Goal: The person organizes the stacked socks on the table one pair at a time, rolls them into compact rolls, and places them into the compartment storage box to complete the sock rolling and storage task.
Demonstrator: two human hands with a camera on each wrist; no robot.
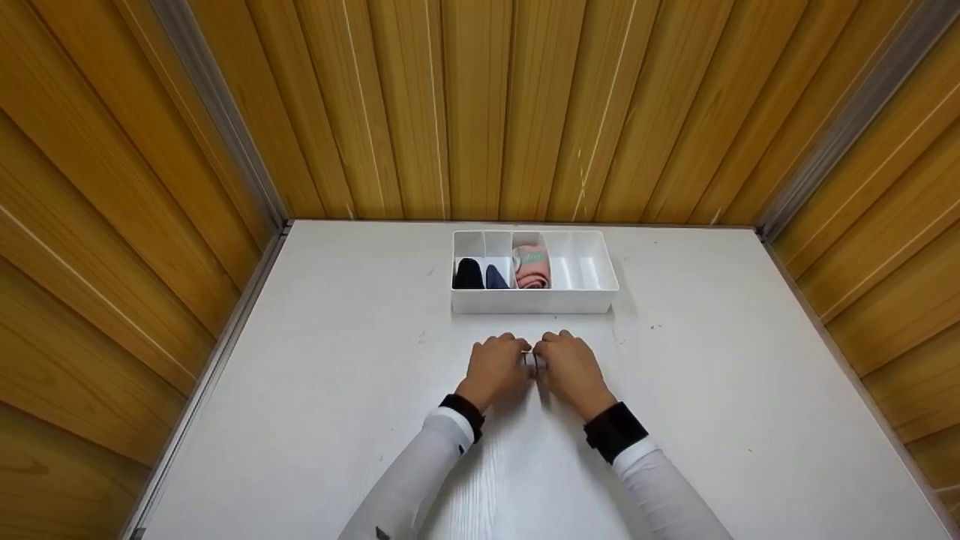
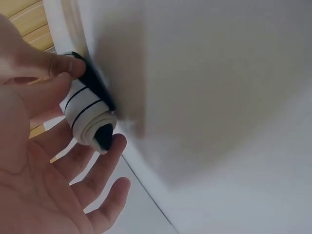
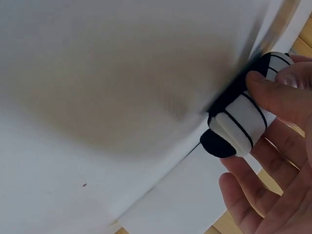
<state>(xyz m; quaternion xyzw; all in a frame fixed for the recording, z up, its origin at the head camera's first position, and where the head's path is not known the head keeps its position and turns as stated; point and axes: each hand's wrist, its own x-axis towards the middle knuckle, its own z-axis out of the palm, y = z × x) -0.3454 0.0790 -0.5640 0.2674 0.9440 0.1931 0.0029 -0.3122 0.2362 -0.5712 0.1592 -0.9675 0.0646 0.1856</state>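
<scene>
A rolled-up sock (image 1: 531, 361), white with thin black stripes and a black part, is between my two hands above the white table. In the left wrist view, my left hand (image 2: 58, 126) pinches one end of the sock (image 2: 87, 109) with thumb and fingers, and its coiled layers show. From the other side, my right hand (image 3: 273, 141) grips it, thumb on the black part and fingers beneath, as the right wrist view shows. In the head view, the left hand (image 1: 496, 367) and right hand (image 1: 574, 373) nearly meet in front of a white box.
Behind the hands stands the white divided box (image 1: 532, 301). It holds a pink rolled sock (image 1: 532, 268), a black rolled item (image 1: 469, 274) and a dark blue one (image 1: 496, 277) in separate compartments. Wood-patterned panels (image 1: 480, 112) enclose the table (image 1: 337, 337) at the back and sides.
</scene>
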